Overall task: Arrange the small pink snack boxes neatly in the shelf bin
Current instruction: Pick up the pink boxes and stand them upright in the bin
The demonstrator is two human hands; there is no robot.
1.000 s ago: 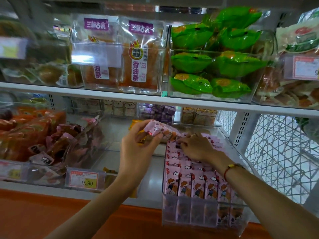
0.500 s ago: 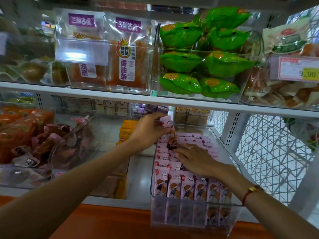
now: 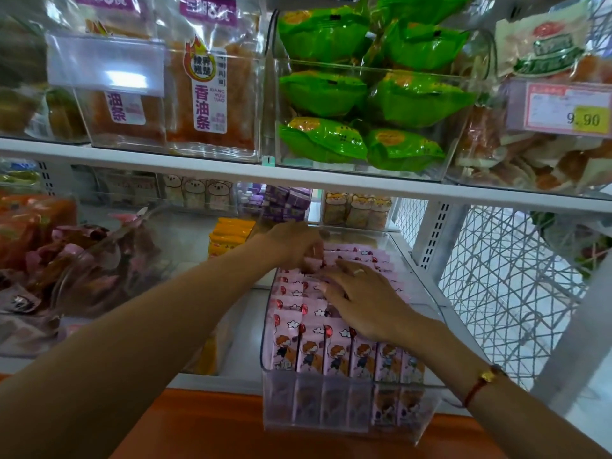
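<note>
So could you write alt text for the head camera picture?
Two bare hands tidy rows of small pink cartoon-printed snack boxes in a clear plastic shelf bin: the left hand pinches one at the back, the right hand rests flat on the rows.

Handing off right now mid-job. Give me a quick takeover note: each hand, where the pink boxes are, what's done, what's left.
Left hand: fingers curled round a pink snack box at the back left of the clear bin.
Right hand: flat, fingers spread, pressing on the rows of pink boxes.
Done: front rows stand upright, neatly packed.
Left: seat the held box into its row, then square up the back rows.
</note>
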